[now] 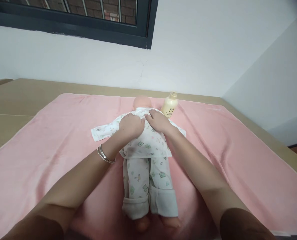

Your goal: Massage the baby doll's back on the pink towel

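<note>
A baby doll (148, 140) lies stretched out on a pink blanket, its head at the far end and its bare feet nearest me. It wears a white long-sleeved top and white trousers with small green prints; the trouser cuffs are folded up. The doll's face does not show. My left hand (131, 126) rests on the left of its upper back, thumb apart and fingertips partly hidden. On the right side, my right hand (158, 121) lies with its fingers spread over the cloth. The two thumbs are close together near the middle.
Beside the doll's head, on the right, stands a pale yellow pump bottle (170, 105). The pink blanket (70, 133) has several creases and covers much of a tan tabletop (13, 96). Behind it are a white wall (188, 50) and a dark-framed window (128, 35).
</note>
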A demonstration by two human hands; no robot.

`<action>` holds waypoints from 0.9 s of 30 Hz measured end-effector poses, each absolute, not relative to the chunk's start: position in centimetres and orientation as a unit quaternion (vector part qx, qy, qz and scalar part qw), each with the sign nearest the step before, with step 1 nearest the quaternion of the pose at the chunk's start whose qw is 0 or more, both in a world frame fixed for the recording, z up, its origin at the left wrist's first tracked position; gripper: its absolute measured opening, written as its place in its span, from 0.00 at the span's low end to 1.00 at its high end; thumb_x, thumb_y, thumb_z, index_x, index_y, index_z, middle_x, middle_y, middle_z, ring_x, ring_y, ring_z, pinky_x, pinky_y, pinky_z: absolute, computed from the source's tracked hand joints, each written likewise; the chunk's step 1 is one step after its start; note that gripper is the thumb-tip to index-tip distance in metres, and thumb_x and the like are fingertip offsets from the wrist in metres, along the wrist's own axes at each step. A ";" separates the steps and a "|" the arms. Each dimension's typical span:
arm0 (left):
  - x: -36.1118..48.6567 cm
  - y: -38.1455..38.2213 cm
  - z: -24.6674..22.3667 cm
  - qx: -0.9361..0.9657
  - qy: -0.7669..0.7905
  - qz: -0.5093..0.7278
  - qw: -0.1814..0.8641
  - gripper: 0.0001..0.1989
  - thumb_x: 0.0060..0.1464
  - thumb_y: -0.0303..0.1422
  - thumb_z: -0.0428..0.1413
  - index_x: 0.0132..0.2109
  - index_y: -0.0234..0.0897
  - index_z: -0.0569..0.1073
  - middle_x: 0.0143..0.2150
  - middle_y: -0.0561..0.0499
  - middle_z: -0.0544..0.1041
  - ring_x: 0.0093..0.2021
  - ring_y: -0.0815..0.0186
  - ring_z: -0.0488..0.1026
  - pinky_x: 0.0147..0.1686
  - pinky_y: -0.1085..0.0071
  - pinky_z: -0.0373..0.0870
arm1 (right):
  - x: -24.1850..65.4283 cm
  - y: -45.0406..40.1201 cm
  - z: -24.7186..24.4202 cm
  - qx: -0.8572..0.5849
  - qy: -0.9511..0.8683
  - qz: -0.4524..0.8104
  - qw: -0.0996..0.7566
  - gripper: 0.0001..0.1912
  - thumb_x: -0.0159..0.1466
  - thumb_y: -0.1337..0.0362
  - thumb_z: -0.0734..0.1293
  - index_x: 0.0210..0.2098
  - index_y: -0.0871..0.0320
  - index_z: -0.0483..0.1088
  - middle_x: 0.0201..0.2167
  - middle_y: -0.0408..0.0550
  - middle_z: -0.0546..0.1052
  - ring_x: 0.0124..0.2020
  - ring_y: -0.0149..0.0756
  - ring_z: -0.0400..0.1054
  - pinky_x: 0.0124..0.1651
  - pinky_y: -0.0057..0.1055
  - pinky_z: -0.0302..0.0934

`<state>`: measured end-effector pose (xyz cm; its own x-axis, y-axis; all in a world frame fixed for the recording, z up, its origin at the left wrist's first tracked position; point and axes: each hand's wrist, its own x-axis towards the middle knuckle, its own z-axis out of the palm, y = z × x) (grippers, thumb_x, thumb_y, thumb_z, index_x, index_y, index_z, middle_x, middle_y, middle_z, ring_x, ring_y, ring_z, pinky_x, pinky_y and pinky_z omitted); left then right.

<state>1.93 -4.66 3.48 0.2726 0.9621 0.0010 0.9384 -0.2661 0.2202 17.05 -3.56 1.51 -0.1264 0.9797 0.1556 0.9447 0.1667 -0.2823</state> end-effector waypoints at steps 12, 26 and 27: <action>2.3 -2.3 0.3 0.787 0.580 0.201 0.058 0.23 0.67 0.35 0.40 0.56 0.26 0.72 0.57 0.34 0.75 0.59 0.49 0.71 0.60 0.56 0.65 | 15.2 -4.6 1.2 -0.652 -0.736 0.036 0.180 0.21 0.73 0.63 0.51 0.54 0.66 0.69 0.56 0.63 0.74 0.57 0.47 0.69 0.59 0.38 0.62; 1.8 -1.8 0.7 0.808 0.541 0.211 0.098 0.19 0.65 0.32 0.43 0.53 0.28 0.73 0.56 0.35 0.76 0.57 0.51 0.72 0.58 0.58 0.66 | 15.5 -4.1 1.2 -0.658 -0.727 0.074 0.181 0.26 0.71 0.60 0.54 0.60 0.71 0.65 0.61 0.66 0.70 0.64 0.55 0.61 0.68 0.46 0.53; 1.6 -1.3 0.6 0.806 0.538 0.217 0.121 0.18 0.65 0.34 0.43 0.51 0.29 0.74 0.54 0.36 0.77 0.55 0.52 0.73 0.57 0.59 0.67 | 15.0 -4.7 1.4 -0.663 -0.728 0.060 0.163 0.25 0.71 0.61 0.53 0.59 0.72 0.66 0.60 0.68 0.71 0.63 0.56 0.62 0.67 0.46 0.54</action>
